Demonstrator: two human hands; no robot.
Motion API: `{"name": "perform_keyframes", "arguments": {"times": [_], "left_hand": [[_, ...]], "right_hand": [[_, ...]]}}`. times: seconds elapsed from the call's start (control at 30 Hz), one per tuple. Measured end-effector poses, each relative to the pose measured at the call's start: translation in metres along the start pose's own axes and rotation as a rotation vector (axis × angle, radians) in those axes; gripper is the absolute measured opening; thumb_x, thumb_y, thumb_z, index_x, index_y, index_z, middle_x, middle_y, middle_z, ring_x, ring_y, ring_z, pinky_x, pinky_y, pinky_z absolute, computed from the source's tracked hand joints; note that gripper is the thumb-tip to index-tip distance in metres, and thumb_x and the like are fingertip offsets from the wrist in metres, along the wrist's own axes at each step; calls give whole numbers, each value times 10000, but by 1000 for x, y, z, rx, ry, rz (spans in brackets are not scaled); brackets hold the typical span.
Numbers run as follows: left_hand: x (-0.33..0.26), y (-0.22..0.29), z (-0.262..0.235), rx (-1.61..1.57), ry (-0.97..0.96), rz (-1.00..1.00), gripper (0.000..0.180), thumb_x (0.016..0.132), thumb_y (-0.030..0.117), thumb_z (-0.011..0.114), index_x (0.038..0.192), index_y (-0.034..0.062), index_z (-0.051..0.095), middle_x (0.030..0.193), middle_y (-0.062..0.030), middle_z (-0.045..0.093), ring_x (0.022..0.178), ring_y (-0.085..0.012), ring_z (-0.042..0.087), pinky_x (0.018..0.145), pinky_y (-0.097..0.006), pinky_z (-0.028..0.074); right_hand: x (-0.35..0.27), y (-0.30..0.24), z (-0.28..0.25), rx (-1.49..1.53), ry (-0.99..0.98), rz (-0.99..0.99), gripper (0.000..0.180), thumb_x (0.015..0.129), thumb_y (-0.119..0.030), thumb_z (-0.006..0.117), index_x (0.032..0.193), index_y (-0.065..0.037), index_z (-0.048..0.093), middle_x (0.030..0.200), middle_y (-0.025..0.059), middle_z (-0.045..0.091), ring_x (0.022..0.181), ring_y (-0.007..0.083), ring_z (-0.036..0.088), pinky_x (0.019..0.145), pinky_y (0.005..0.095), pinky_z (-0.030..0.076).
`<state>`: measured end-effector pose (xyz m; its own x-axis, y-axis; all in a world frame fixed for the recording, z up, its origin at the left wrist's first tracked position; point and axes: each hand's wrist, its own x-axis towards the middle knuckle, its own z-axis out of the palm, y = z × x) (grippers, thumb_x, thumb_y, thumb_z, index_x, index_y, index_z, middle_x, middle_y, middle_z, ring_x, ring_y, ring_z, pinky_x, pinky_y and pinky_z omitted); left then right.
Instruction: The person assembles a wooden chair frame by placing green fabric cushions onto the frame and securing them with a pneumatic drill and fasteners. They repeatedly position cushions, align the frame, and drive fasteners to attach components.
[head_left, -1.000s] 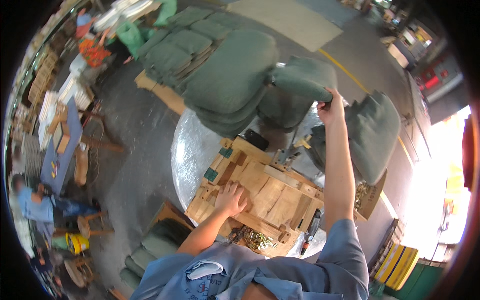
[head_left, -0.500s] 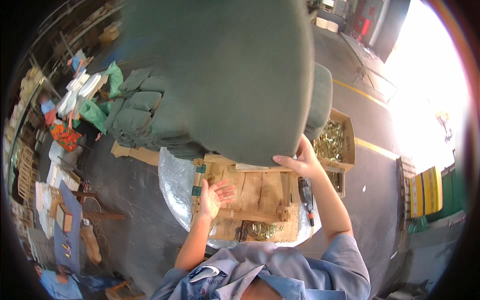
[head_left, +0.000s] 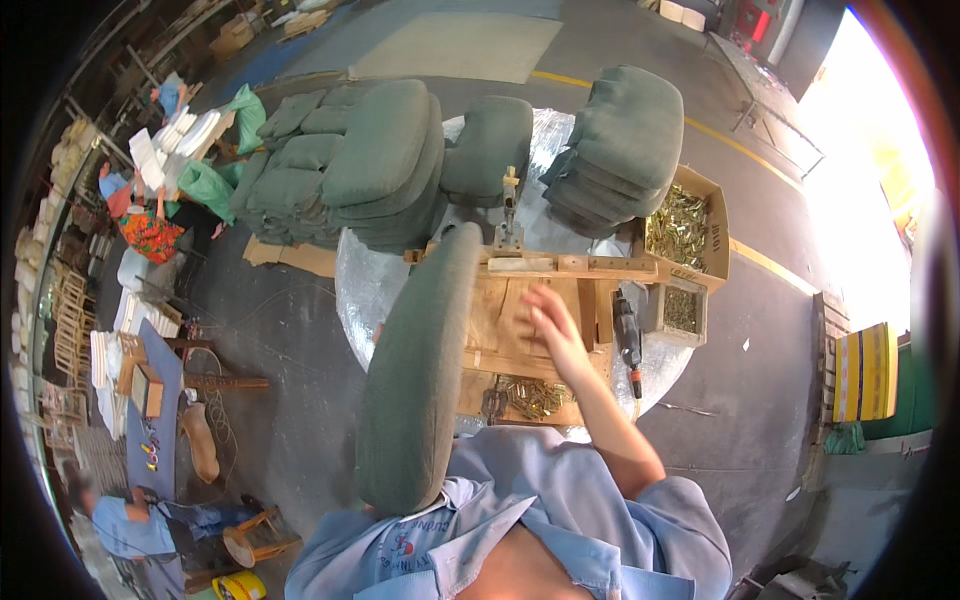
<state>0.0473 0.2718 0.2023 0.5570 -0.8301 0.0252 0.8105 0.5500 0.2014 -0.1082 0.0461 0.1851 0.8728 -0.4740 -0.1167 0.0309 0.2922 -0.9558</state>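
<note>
— What sits beyond the wooden frame?
— Stacks of green cushions (head_left: 350, 170) at the far left of the round tabletop (head_left: 365, 280), another stack (head_left: 620, 140) at the far right.
— And to the right?
— A cardboard box of brass-coloured fittings (head_left: 685, 225), a smaller box (head_left: 682, 308) just beside it, and a power drill (head_left: 628, 340) lying near them.
— On the floor?
— A yellow line (head_left: 770, 265) on the concrete, folded white cloth (head_left: 180, 140) far left, and another person in blue (head_left: 130, 525) sitting low at the lower left.
</note>
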Motion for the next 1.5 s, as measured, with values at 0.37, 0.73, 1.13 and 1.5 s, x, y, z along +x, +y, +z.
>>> {"name": "perform_keyframes", "arguments": {"times": [0.37, 0.73, 1.13, 1.5], "left_hand": [[-3, 22, -78, -15, 222, 199, 530, 936, 261, 676, 1420, 52, 629, 1377, -135, 697, 1225, -338, 693, 1064, -513, 573], [-36, -55, -83, 534, 414, -646, 533, 1035, 367, 729, 1425, 27, 605, 1301, -164, 751, 1116, -320, 761, 889, -430, 648], [175, -76, -28, 2434, -202, -168, 506, 950, 431, 770, 1284, 61, 690, 1190, -170, 762, 1091, -368, 731, 937, -474, 583], [273, -152, -132, 2490, -663, 78, 606, 808, 252, 857, 1355, 148, 619, 1263, -78, 685, 1179, -329, 694, 909, -483, 598]], "right_hand": [[-131, 39, 22, 278, -213, 133, 1258, 804, -750, 849, 1641, 39, 341, 1629, 164, 475, 1488, 291, 483, 1222, 430, 408], [-172, 21, -101, 501, 626, 42, 800, 832, -195, 800, 1538, 16, 488, 1415, 189, 634, 1283, 339, 648, 1068, 455, 556], [-270, 140, -102, 926, 830, 173, 632, 920, -238, 766, 1456, 36, 573, 1372, 199, 707, 1225, 376, 705, 1067, 523, 587], [-283, 160, -107, 873, 822, 157, 703, 905, -234, 790, 1496, 47, 532, 1421, 213, 669, 1274, 393, 678, 1060, 561, 593]]}}
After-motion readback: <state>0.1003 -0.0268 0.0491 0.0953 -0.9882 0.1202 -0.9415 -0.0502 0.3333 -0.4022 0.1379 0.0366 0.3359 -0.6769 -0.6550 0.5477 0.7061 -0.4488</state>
